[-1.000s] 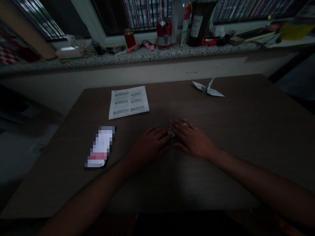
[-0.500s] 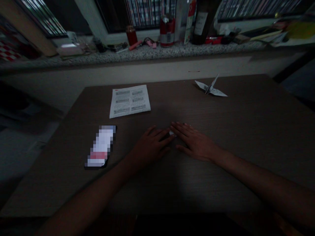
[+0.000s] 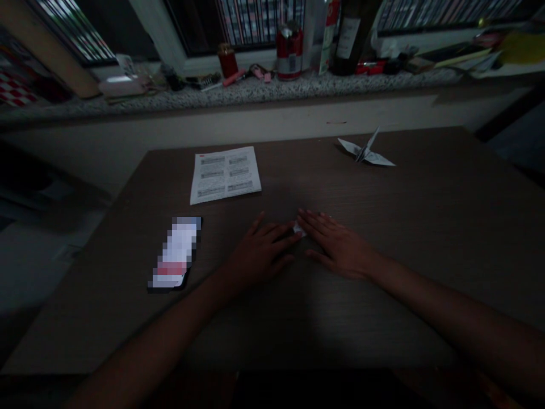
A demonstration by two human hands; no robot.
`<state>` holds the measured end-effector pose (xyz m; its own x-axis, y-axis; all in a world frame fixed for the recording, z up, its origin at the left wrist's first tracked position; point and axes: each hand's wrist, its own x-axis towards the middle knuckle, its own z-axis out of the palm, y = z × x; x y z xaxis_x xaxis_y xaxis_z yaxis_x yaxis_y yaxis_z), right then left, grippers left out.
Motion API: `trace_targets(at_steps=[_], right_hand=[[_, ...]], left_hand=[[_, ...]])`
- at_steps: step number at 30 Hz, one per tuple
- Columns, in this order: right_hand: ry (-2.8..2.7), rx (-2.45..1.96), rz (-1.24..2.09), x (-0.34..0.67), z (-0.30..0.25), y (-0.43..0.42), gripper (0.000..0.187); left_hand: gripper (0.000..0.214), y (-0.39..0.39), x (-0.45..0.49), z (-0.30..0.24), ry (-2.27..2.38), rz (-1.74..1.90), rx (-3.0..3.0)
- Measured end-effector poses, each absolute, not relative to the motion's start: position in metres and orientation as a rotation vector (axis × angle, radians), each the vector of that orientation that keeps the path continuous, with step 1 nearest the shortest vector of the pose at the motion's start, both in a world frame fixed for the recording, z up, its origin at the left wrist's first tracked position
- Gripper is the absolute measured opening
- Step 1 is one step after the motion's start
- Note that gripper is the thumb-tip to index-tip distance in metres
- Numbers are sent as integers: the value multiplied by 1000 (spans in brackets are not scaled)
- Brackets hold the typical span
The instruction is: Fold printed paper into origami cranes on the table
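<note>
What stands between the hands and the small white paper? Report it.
Nothing visible does. The left hand and right hand lie flat with fingers on the small white paper; the phone, printed sheet and paper crane lie well apart.

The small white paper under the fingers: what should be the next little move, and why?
Probably slide the left hand and the right hand outward over the small white paper to press it flat. Both hands lie flat with open fingers meeting over it, and only a corner of it shows between them.
</note>
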<state>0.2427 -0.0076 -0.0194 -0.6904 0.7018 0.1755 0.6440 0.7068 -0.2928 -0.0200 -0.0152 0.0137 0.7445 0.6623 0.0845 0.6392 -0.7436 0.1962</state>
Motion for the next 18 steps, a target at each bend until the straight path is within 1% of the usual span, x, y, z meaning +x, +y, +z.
trace_targets(at_steps=[8,13,18], right_hand=[[-2577,-1197,259,252,-22,-8,77],[-2574,-1202,250,252,-22,-8,74],[-2541,-1168,272,256,-22,-5,71]], left_hand=[[49,-13,-19,15,1063,261,2770],[50,-14,-17,14,1077,253,2786],[47,-14,-14,12,1080,301,2800]])
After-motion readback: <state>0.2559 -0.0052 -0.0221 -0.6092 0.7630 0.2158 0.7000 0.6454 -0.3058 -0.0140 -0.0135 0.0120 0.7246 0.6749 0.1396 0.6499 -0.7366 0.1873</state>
